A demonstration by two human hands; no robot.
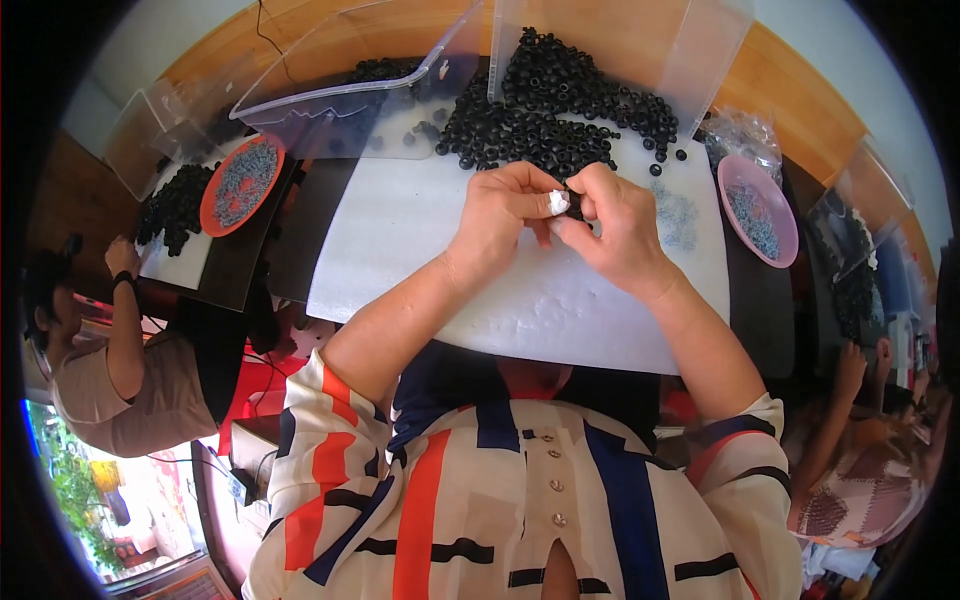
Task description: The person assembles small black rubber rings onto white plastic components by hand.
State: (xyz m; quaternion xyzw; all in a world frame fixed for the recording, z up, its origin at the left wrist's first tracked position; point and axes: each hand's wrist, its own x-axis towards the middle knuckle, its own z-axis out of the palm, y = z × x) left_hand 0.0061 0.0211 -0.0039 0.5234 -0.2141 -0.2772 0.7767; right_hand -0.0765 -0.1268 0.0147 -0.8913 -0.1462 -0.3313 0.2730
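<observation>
"What did we have in front of us?"

"Across the table we had a broad, white foam sheet (540, 315), and at its far side a clear, box-shaped plastic bin (700, 55)."

"And the heap?"

"We saw a heap of small, black, rounded pieces with holes (525, 135) inside the bin and spread out in front of it on the sheet."

"To our right?"

"A pink, oval plastic dish (730, 172) of grey-blue bits, just beside the sheet."

"Our hands?"

"We held the left hand (500, 208) and right hand (622, 228) near each other over the sheet, thumbs and fingers bent into pinches, a white wrap (559, 203) on the left thumb."

"Pinching what?"

"A small, dark piece (574, 207) between the fingertips, mostly hidden; we couldn't tell which hand gripped it."
</observation>
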